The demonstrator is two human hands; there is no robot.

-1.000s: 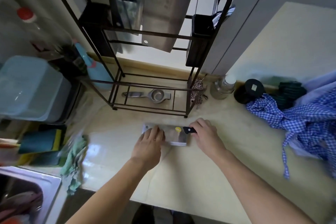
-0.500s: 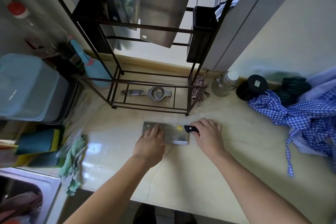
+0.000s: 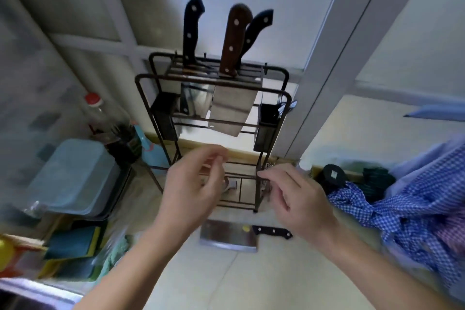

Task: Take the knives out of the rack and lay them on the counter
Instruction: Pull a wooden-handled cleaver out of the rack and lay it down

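A black wire rack (image 3: 274, 74) stands at the back of the counter. Three knives stick up from its top: a black-handled one (image 3: 191, 30) on the left, a brown-handled cleaver (image 3: 234, 40) in the middle with its wide blade hanging below, and another black-handled knife (image 3: 256, 27) behind it. A cleaver with a black handle (image 3: 227, 235) lies flat on the beige counter (image 3: 264, 279) in front of the rack. My left hand (image 3: 193, 186) and my right hand (image 3: 294, 196) hover empty above it, fingers apart, in front of the rack's lower shelf.
A blue checked cloth (image 3: 407, 211) lies heaped at the right. A black round lid (image 3: 333, 175) sits beside it. At the left are a pale blue plastic box (image 3: 73, 176), a red-capped bottle (image 3: 97, 113), sponges (image 3: 73, 241) and a green rag (image 3: 115, 251). The sink edge (image 3: 37, 292) shows bottom left.
Both hands have let go of the cleaver on the counter and risen towards the rack. The view has tilted up, so the knife handles now show.
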